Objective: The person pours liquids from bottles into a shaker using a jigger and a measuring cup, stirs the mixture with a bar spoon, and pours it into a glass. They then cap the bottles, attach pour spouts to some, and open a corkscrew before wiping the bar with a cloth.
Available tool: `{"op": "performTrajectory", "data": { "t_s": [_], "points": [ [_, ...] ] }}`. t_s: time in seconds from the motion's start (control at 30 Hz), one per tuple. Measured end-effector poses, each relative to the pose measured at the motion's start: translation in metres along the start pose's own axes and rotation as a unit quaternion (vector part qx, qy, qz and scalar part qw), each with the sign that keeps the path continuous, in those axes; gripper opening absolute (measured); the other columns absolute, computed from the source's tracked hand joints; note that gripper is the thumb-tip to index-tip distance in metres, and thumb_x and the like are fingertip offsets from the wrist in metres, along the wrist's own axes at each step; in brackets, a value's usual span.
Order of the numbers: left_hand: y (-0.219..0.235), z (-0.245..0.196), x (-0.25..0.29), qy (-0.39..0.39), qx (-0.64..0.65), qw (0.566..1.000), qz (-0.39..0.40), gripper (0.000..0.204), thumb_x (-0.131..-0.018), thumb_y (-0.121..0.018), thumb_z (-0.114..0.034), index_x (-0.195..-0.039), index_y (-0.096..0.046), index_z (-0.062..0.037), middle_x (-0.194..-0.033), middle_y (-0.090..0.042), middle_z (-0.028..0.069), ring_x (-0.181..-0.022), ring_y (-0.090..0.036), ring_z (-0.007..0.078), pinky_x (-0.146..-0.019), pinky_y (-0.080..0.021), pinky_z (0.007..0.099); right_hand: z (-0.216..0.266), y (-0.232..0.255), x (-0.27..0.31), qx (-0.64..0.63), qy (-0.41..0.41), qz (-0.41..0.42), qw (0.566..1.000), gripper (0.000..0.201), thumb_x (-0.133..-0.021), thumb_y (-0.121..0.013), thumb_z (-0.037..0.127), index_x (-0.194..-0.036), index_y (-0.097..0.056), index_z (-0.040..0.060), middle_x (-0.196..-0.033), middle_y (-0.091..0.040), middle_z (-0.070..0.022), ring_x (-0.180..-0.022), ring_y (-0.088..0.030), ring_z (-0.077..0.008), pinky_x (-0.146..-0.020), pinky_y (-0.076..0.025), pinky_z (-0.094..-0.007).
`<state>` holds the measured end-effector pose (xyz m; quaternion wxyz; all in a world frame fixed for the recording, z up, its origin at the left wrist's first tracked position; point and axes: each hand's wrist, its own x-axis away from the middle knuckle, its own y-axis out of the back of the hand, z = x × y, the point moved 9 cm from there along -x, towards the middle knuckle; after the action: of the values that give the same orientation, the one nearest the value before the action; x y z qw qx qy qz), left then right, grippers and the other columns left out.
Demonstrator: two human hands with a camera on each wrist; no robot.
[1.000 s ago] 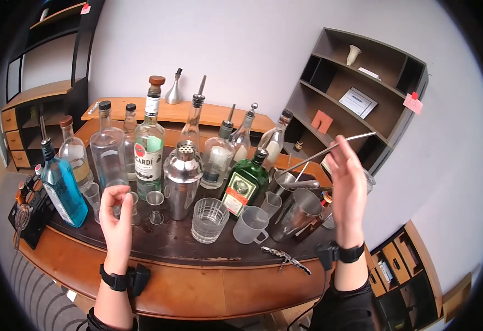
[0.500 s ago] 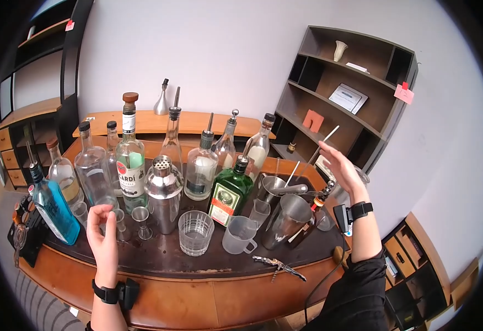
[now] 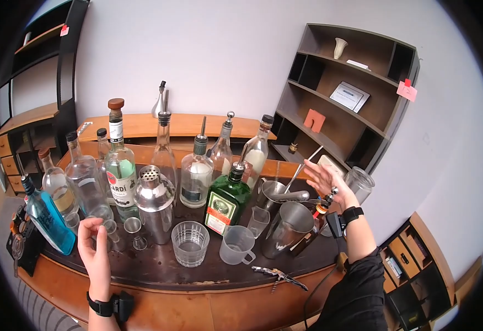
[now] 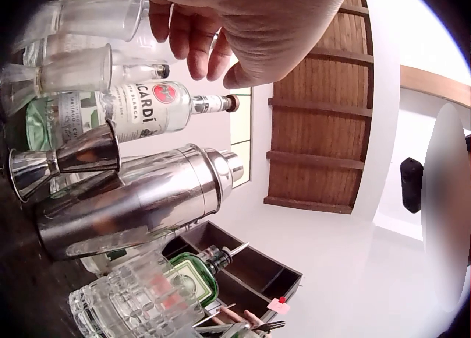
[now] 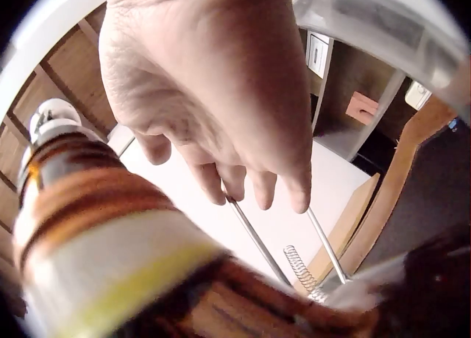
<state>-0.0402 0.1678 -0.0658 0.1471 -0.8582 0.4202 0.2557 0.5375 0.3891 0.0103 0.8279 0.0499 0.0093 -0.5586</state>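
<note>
My right hand (image 3: 328, 181) is raised at the right with spread fingers, beside a thin metal rod (image 3: 302, 168) that slants up from a metal tin (image 3: 270, 191). In the right wrist view the rod (image 5: 257, 238) passes behind the fingertips, which do not curl round it. My left hand (image 3: 94, 256) hovers at the front left, fingers loosely bent and holding nothing. Nearby stand a metal jigger (image 3: 136, 234), small glasses (image 4: 77, 73) and a cocktail shaker (image 3: 157, 212). A large mixing tin (image 3: 288, 229) stands below the right hand.
Bottles crowd the back of the dark bar top, among them a green one (image 3: 227, 201), a Bacardi bottle (image 3: 121, 185) and a blue one (image 3: 51, 220). A cut glass (image 3: 191, 245), a plastic jug (image 3: 236, 247) and a corkscrew (image 3: 279, 276) are in front. A jar (image 3: 358, 185) stands far right.
My right hand has come down and its fingers have spread. The rod's upper end is lower and it leans more steeply. My left hand keeps its loose bend; the head view has shifted.
</note>
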Motion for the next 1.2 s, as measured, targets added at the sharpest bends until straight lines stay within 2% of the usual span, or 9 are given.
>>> {"op": "performTrajectory", "data": {
  "t_s": [0.23,0.27,0.33,0.47,0.63,0.73,0.93,1.07,1.2],
  "points": [
    [0.001,0.008,0.0,0.014,-0.006,1.0,0.003,0.01,-0.092,-0.056,-0.003,-0.101,-0.058,-0.0018,-0.099,-0.055,0.0002,-0.089,-0.048,0.0093,-0.083,-0.038,0.0236,-0.025,-0.001,-0.007,-0.046,-0.045,0.047,0.997,0.065,-0.103,-0.033,0.048,-0.147,-0.037,0.0007,-0.155,-0.034,-0.0076,-0.143,-0.029,-0.022,-0.112,-0.03,-0.0367],
    [0.001,0.008,0.0,0.014,-0.008,1.0,0.004,0.01,-0.092,-0.056,-0.003,-0.101,-0.058,-0.0018,-0.099,-0.055,0.0002,-0.089,-0.048,0.0093,-0.083,-0.038,0.0236,-0.024,-0.003,-0.005,-0.048,-0.046,0.047,0.997,0.065,-0.103,-0.033,0.048,-0.147,-0.037,0.0007,-0.155,-0.034,-0.0076,-0.143,-0.029,-0.022,-0.112,-0.03,-0.0367],
    [0.001,0.005,0.0,0.006,-0.008,1.0,0.0,0.01,-0.092,-0.056,-0.003,-0.101,-0.058,-0.0018,-0.098,-0.055,0.0003,-0.089,-0.048,0.0094,-0.083,-0.038,0.0235,-0.027,-0.009,0.002,-0.021,-0.112,0.029,0.993,0.067,-0.103,-0.031,0.051,-0.146,-0.04,0.0003,-0.154,-0.036,-0.0078,-0.142,-0.03,-0.0224,-0.113,-0.029,-0.0369],
    [-0.001,0.002,0.0,0.001,-0.003,1.0,-0.003,0.01,-0.092,-0.056,-0.003,-0.101,-0.057,-0.0019,-0.098,-0.055,0.0002,-0.089,-0.048,0.0094,-0.083,-0.037,0.0235,-0.044,0.002,-0.002,-0.013,-0.146,0.067,0.987,0.07,-0.103,-0.027,0.054,-0.145,-0.04,0.0,-0.153,-0.037,-0.0075,-0.141,-0.032,-0.0228,-0.114,-0.028,-0.0367],
    [-0.001,0.005,0.0,0.016,-0.013,1.0,0.007,0.009,-0.092,-0.056,-0.004,-0.101,-0.057,-0.002,-0.098,-0.055,-0.0002,-0.09,-0.047,0.0094,-0.084,-0.038,0.0237,-0.057,0.008,-0.001,-0.003,-0.174,0.069,0.982,0.063,-0.103,-0.035,0.05,-0.144,-0.044,0.0032,-0.15,-0.042,-0.0072,-0.136,-0.04,-0.0201,-0.113,-0.029,-0.0364],
    [-0.001,0.006,0.0,0.016,-0.011,1.0,0.005,0.009,-0.092,-0.056,-0.004,-0.101,-0.057,-0.0023,-0.098,-0.055,-0.0003,-0.09,-0.048,0.0094,-0.084,-0.038,0.0237,-0.06,0.024,-0.002,-0.004,-0.146,0.017,0.989,0.061,-0.102,-0.04,0.047,-0.143,-0.045,0.0036,-0.151,-0.042,-0.0077,-0.138,-0.038,-0.0192,-0.113,-0.03,-0.0371],
    [0.0,0.011,0.0,0.023,-0.025,0.999,0.005,0.009,-0.092,-0.057,-0.004,-0.101,-0.057,-0.0025,-0.098,-0.055,-0.0004,-0.091,-0.048,0.0094,-0.085,-0.037,0.0232,-0.08,0.033,-0.004,0.045,-0.202,0.011,0.978,0.061,-0.099,-0.047,0.046,-0.143,-0.046,0.0042,-0.152,-0.04,-0.0074,-0.14,-0.035,-0.0203,-0.113,-0.029,-0.0374],
    [0.002,0.011,0.0,0.029,-0.027,0.999,0.006,0.009,-0.093,-0.056,-0.005,-0.101,-0.057,-0.0032,-0.097,-0.054,-0.001,-0.09,-0.048,0.0082,-0.083,-0.037,0.0221,-0.096,0.044,-0.014,0.026,-0.172,0.023,0.985,0.059,-0.098,-0.048,0.045,-0.143,-0.046,0.0063,-0.151,-0.041,-0.0056,-0.14,-0.034,-0.0213,-0.113,-0.028,-0.0392],
    [0.0,0.006,0.001,0.033,-0.017,0.999,0.002,0.008,-0.094,-0.055,-0.005,-0.103,-0.057,-0.0044,-0.096,-0.052,-0.0021,-0.087,-0.047,0.0059,-0.079,-0.037,0.02,-0.092,0.028,-0.018,0.026,-0.165,0.047,0.985,0.057,-0.099,-0.047,0.043,-0.144,-0.045,0.0077,-0.152,-0.041,-0.0027,-0.14,-0.032,-0.02,-0.112,-0.028,-0.0385]
  ]
}}
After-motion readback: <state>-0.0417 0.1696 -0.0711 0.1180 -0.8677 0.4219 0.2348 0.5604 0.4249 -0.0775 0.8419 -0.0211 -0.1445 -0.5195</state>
